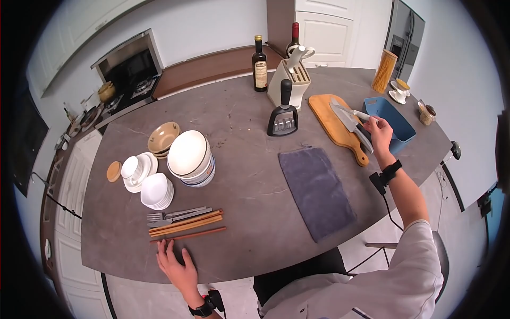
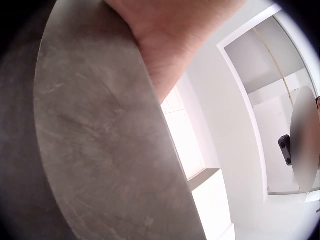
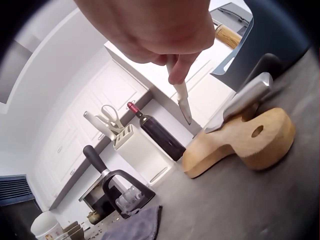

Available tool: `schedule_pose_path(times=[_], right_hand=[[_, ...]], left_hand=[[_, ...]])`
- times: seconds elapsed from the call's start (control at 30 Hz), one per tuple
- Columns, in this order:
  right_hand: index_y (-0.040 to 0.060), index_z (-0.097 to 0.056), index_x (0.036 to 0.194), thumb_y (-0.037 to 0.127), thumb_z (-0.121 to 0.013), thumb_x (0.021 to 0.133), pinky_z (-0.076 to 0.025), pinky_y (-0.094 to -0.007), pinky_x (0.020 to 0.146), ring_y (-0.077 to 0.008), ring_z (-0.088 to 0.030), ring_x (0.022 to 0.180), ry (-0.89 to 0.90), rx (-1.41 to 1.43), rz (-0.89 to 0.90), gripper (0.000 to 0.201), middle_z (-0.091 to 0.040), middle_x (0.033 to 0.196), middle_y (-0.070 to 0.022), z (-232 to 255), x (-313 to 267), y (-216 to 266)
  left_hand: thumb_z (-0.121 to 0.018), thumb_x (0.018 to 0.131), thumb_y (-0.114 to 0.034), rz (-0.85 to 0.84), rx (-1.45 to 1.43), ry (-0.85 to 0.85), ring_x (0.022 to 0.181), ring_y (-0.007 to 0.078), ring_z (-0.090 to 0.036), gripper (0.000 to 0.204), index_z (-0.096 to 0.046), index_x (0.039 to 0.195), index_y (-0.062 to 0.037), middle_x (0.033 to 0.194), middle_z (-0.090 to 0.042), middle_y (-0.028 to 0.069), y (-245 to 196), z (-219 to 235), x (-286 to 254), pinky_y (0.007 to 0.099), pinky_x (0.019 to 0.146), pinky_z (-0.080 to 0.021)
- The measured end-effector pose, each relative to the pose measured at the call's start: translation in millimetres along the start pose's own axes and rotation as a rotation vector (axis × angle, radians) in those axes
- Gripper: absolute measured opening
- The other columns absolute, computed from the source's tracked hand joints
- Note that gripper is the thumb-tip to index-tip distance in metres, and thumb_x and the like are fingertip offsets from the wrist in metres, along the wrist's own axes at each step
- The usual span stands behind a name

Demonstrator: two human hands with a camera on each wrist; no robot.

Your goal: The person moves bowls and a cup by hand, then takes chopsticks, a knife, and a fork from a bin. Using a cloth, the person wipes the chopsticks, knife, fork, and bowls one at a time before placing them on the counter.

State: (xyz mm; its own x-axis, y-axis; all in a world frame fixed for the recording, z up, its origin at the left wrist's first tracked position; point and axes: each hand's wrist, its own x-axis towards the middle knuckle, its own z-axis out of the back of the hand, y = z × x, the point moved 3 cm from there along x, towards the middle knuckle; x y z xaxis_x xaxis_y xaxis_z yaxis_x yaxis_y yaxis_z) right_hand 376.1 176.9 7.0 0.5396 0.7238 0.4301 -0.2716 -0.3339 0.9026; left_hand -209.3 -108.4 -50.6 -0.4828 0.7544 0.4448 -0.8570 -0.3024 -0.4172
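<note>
My right hand pinches a small paring knife by its pale handle, with the blade pointing down in the right wrist view. It is held over the wooden cutting board. On that board lie larger knives, one with a broad blade and a metal handle; a black handle shows behind it, partly hidden by my hand in the head view. My left hand rests with fingers spread on the table near its front edge. Just beyond its fingertips lies a brown chopstick.
Beside the board stands a blue bin. A knife block, a knife sharpener and bottles stand farther back. A grey cloth lies in front. On the left are stacked bowls, cups, more chopsticks and cutlery.
</note>
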Motion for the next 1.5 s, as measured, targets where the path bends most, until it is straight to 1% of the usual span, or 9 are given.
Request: schedule_pose_path(times=[0.33, 0.5, 0.73, 0.8, 0.9, 1.1, 1.23, 1.3, 1.5], right_hand=[[-0.0064, -0.062, 0.095, 0.016, -0.066, 0.080, -0.052, -0.0271, 0.065, -0.0168, -0.068, 0.069, 0.036, -0.517, -0.191, 0.027, -0.068, 0.075, -0.0124, 25, 5, -21], [-0.0036, -0.068, 0.084, 0.022, -0.069, 0.074, -0.051, -0.0376, 0.067, -0.0313, -0.066, 0.070, 0.082, -0.872, 0.121, 0.027, -0.067, 0.075, -0.0178, 27, -3, -14], [-0.0022, -0.068, 0.085, 0.023, -0.071, 0.074, -0.050, -0.0381, 0.069, -0.0315, -0.064, 0.073, 0.097, -0.871, 0.073, 0.027, -0.066, 0.078, -0.0182, 29, -5, -16], [-0.0010, -0.067, 0.088, 0.022, -0.070, 0.076, -0.049, -0.0380, 0.068, -0.0309, -0.063, 0.074, 0.041, -0.899, 0.359, 0.026, -0.064, 0.082, -0.0169, 25, -2, -10], [0.0002, -0.066, 0.091, 0.022, -0.069, 0.078, -0.049, -0.0374, 0.068, -0.0288, -0.061, 0.073, 0.034, -0.767, 0.571, 0.025, -0.061, 0.084, -0.0158, -13, 20, 27], [0.0030, -0.057, 0.111, 0.023, -0.065, 0.083, -0.050, -0.0384, 0.070, -0.0289, -0.061, 0.074, 0.349, -0.518, 0.734, 0.036, -0.059, 0.092, -0.0170, -157, 22, 155], [0.0044, -0.050, 0.116, 0.026, -0.064, 0.084, -0.050, -0.0434, 0.073, -0.0362, -0.061, 0.080, 0.259, -0.622, 0.868, 0.041, -0.061, 0.092, -0.0204, -222, 42, 171], [0.0045, -0.046, 0.114, 0.026, -0.062, 0.085, -0.048, -0.0477, 0.076, -0.0430, -0.060, 0.086, 0.366, -0.658, 0.566, 0.040, -0.062, 0.092, -0.0239, -239, 54, 166], [0.0060, -0.050, 0.109, 0.022, -0.060, 0.086, -0.048, -0.0481, 0.077, -0.0428, -0.060, 0.089, 0.377, -0.676, 0.661, 0.030, -0.065, 0.092, -0.0222, -258, 75, 141]], left_hand=[[-0.058, 0.084, -0.013, 0.029, 0.004, 0.000, 0.128, 0.0333, -0.038, 0.037, -0.055, 0.118, -0.0014, 0.134, -0.046, 0.0154, -4, 1, 0, 0.0428, 0.105, -0.028], [-0.058, 0.084, -0.013, 0.029, 0.005, 0.016, 0.128, 0.0328, -0.038, 0.037, -0.055, 0.119, -0.0022, 0.134, -0.046, 0.0146, -4, 0, 0, 0.0426, 0.105, -0.028], [-0.059, 0.083, -0.014, 0.031, -0.011, -0.002, 0.129, 0.0325, -0.037, 0.037, -0.055, 0.119, -0.0025, 0.134, -0.045, 0.0142, -1, -1, 0, 0.0424, 0.106, -0.027], [-0.059, 0.083, -0.014, 0.038, 0.006, 0.004, 0.129, 0.0326, -0.037, 0.038, -0.055, 0.119, -0.0024, 0.134, -0.045, 0.0141, -2, -1, 0, 0.0425, 0.106, -0.027], [-0.059, 0.083, -0.013, 0.039, 0.003, -0.001, 0.130, 0.0329, -0.036, 0.037, -0.055, 0.119, -0.0023, 0.134, -0.046, 0.0144, -2, -1, -1, 0.0427, 0.106, -0.027], [-0.061, 0.080, -0.013, 0.029, -0.040, -0.013, 0.130, 0.0337, -0.035, 0.041, -0.055, 0.119, -0.0023, 0.135, -0.045, 0.0136, 2, 0, 1, 0.0448, 0.107, -0.026], [-0.061, 0.080, -0.013, 0.055, -0.035, -0.036, 0.129, 0.0333, -0.036, 0.039, -0.056, 0.118, -0.0021, 0.133, -0.046, 0.0140, 3, 1, 2, 0.0444, 0.106, -0.027], [-0.060, 0.080, -0.012, 0.074, -0.074, -0.039, 0.129, 0.0333, -0.036, 0.038, -0.056, 0.116, -0.0019, 0.131, -0.047, 0.0143, 3, 3, 4, 0.0443, 0.106, -0.028], [-0.061, 0.080, -0.010, 0.064, -0.073, -0.051, 0.128, 0.0339, -0.037, 0.037, -0.056, 0.116, -0.0022, 0.130, -0.047, 0.0155, 5, 2, 6, 0.0445, 0.105, -0.028]])
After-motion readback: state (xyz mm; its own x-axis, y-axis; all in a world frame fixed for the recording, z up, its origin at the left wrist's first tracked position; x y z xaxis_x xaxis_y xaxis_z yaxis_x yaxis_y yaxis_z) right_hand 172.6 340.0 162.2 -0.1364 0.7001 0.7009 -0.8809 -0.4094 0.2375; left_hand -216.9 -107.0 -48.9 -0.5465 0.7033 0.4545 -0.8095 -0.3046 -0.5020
